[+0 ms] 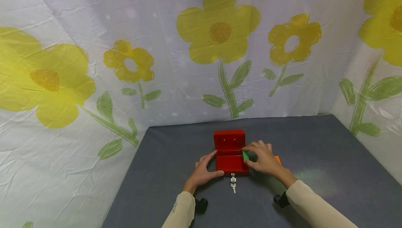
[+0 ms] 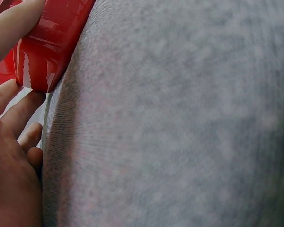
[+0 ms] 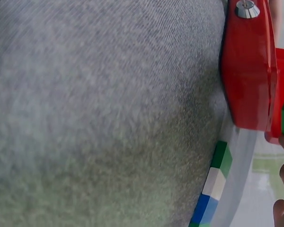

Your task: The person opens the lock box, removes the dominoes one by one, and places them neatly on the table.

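Observation:
A small red cash box stands on the table with its lid raised. My left hand holds the box at its left side, thumb on the front edge and forefinger near the back corner. In the left wrist view, the thumb lies over the red box and fingertips touch it below. My right hand pinches a green block between thumb and fingers, at the inner right side of the box. Keys hang from the lock at the front.
Right of the box, partly behind my right hand, an orange block shows. The right wrist view has a row of blocks on the table: green, white and blue. A flower-printed cloth hangs behind the dark table.

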Tool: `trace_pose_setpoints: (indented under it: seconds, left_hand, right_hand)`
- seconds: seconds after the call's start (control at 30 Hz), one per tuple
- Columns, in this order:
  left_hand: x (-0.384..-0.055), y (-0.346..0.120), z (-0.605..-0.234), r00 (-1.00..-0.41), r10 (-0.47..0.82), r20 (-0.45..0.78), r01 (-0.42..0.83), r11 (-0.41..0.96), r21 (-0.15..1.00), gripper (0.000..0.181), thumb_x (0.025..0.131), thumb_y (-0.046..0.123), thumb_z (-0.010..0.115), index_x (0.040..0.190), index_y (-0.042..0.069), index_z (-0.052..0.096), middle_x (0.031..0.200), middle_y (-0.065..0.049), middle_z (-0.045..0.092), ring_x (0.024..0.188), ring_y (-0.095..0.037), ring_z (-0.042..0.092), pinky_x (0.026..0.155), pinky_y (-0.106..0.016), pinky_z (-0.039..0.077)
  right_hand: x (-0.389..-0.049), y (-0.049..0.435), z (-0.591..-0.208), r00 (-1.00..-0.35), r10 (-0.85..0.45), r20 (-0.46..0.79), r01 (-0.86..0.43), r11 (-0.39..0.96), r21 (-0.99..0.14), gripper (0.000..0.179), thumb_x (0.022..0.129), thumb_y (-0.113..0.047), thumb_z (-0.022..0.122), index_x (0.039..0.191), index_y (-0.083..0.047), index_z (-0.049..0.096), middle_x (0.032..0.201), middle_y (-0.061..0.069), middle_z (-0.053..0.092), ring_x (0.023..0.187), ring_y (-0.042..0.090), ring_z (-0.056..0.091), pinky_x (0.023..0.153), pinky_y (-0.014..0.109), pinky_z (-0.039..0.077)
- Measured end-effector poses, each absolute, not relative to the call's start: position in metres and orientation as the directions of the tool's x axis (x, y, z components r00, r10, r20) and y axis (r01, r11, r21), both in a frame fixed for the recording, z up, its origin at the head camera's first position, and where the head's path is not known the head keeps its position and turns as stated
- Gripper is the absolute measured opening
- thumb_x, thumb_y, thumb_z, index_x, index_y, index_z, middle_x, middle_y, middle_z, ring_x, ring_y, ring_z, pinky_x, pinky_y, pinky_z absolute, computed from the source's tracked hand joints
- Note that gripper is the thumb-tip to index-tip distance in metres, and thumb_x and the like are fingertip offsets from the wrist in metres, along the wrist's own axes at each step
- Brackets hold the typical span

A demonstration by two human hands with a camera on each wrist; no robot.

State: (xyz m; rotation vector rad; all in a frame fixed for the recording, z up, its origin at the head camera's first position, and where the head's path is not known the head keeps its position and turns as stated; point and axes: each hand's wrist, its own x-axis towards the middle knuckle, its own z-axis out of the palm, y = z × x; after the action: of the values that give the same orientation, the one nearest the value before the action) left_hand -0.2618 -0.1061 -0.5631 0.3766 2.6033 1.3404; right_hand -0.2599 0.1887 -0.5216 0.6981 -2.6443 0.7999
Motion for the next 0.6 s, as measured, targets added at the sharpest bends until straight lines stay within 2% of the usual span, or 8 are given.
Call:
trace_pose_setpoints:
  seconds: [0.23, 0.43, 0.6]
  left_hand:
    - [-0.262, -0.107, -0.564, -0.944, 0.328, -0.034, 0.162, 0.553, 0.817, 0.089, 0.08, 0.057, 0.08, 0.156, 0.04, 0.037, 0.162, -0.008, 0.036, 0.143, -0.038, 0.031, 0.107, -0.071, 0.035]
    - [-0.261, -0.106, -0.563, -0.949, 0.311, -0.049, 0.141, 0.558, 0.817, 0.089, 0.079, 0.059, 0.08, 0.155, 0.045, 0.037, 0.163, -0.005, 0.034, 0.144, -0.037, 0.029, 0.109, -0.069, 0.035]
    - [-0.261, -0.106, -0.564, -0.949, 0.313, -0.044, 0.144, 0.551, 0.822, 0.088, 0.08, 0.056, 0.081, 0.155, 0.044, 0.037, 0.163, -0.005, 0.035, 0.143, -0.037, 0.03, 0.109, -0.069, 0.035]
  right_hand:
    - [-0.256, 0.193, -0.52, -0.845, -0.35, 0.404, -0.515, 0.737, -0.439, 0.044, 0.081, -0.022, 0.084, 0.122, -0.01, 0.073, 0.113, 0.003, 0.07, 0.094, 0.016, 0.048, 0.08, 0.039, 0.023]
    - [-0.255, 0.197, -0.522, -0.847, -0.341, 0.407, -0.513, 0.724, -0.461, 0.042, 0.081, -0.019, 0.084, 0.121, -0.011, 0.073, 0.112, 0.002, 0.07, 0.094, 0.017, 0.048, 0.08, 0.04, 0.023]
    - [-0.254, 0.203, -0.523, -0.848, -0.337, 0.409, -0.511, 0.723, -0.465, 0.042, 0.082, -0.018, 0.083, 0.122, -0.013, 0.073, 0.113, 0.001, 0.07, 0.095, 0.02, 0.05, 0.08, 0.04, 0.021]
